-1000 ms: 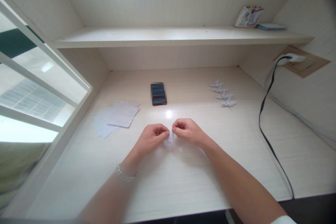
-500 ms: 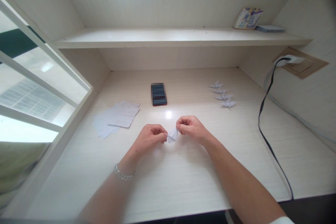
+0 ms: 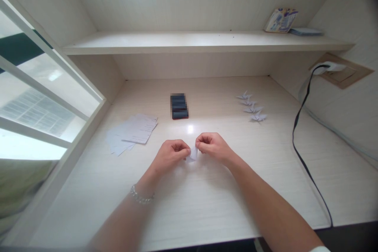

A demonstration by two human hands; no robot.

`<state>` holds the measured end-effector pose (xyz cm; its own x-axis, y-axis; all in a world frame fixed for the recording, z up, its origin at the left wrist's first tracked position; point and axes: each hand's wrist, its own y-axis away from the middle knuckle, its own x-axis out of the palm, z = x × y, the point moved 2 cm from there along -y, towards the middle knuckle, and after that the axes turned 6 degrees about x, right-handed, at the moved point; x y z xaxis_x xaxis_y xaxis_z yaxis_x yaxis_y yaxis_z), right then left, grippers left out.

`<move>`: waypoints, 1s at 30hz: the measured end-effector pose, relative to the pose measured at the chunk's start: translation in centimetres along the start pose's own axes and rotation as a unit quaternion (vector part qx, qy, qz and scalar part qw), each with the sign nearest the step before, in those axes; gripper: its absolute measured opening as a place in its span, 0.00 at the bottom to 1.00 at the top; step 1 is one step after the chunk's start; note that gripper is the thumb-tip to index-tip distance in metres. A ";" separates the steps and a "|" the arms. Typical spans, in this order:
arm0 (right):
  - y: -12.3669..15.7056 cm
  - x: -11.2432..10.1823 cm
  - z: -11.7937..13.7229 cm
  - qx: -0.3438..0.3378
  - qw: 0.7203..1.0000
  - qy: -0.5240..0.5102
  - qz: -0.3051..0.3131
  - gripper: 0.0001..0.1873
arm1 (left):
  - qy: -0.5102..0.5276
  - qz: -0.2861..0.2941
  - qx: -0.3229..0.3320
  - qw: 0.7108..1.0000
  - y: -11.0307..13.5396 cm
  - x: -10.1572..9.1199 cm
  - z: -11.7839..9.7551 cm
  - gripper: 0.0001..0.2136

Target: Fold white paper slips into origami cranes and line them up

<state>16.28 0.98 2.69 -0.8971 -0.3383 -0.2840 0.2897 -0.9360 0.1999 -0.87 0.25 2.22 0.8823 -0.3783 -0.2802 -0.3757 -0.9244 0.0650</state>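
Observation:
Between my two hands is a small folded piece of white paper (image 3: 193,155), held just above the desk. My left hand (image 3: 173,152) pinches its left side between thumb and fingers. With thumb and forefinger closed, my right hand (image 3: 213,145) grips the upper right edge of the same paper. Part of the paper is hidden by the fingertips, and its exact folds are blurred. Several finished white paper cranes (image 3: 258,117) stand in a row on the desk, beyond my right hand. Loose white paper sheets (image 3: 139,129) lie overlapping to the left of my left hand.
A dark phone-like object (image 3: 178,106), pixelated, lies behind my hands. A black cable (image 3: 295,126) runs from a wall socket (image 3: 344,71) down the desk's right side. The shelf (image 3: 177,41) above holds a printed packet (image 3: 281,20). A slatted frame borders the left.
My right hand has moved slightly left and down, closer to my left hand. The folded paper between them now shows less and looks narrower.

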 end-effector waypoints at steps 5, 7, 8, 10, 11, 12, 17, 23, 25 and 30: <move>-0.2 -1.2 -0.4 -0.007 0.999 -0.042 -0.017 0.05 | 0.013 0.002 0.000 1.000 0.1 -0.8 0.3 0.05; -0.2 -1.8 -0.4 -0.014 0.997 -0.068 -0.039 0.05 | 0.027 -0.008 -0.002 1.000 0.1 -1.2 0.4 0.05; -0.2 -2.1 -0.4 -0.017 0.994 -0.087 -0.057 0.06 | 0.035 -0.017 -0.003 0.999 0.1 -1.3 0.4 0.05; -0.2 -2.4 -0.4 -0.022 0.989 -0.114 -0.096 0.07 | 0.057 -0.039 -0.004 0.998 0.0 -1.3 0.2 0.05; -0.2 -2.3 -0.4 -0.023 0.987 -0.118 -0.104 0.07 | 0.073 -0.050 -0.001 0.996 0.0 -1.1 0.1 0.06; -0.2 -2.1 -0.4 -0.026 0.987 -0.120 -0.107 0.08 | 0.090 -0.062 0.000 0.994 -0.1 -0.8 0.0 0.08; -0.2 0.0 -0.3 -0.032 0.987 -0.122 -0.098 0.09 | 0.122 -0.104 0.022 0.987 -0.2 0.5 -0.4 0.14; 0.1 0.7 0.1 -0.024 0.997 -0.062 -0.050 0.08 | 0.051 -0.112 0.033 0.992 -0.1 0.1 0.3 0.12; 0.2 0.6 0.4 -0.024 0.999 -0.017 -0.045 0.07 | 0.032 -0.086 0.037 0.995 -0.1 0.2 0.3 0.11; 0.4 0.3 0.6 -0.024 0.997 0.058 -0.039 0.06 | 0.017 -0.055 0.029 0.998 -0.1 0.2 0.1 0.11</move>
<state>15.96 0.55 3.29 -0.8741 -0.2703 -0.4037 0.2384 -0.9627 0.1284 -0.73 0.30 2.07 0.9281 -0.2760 -0.2500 -0.2899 -0.9568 -0.0199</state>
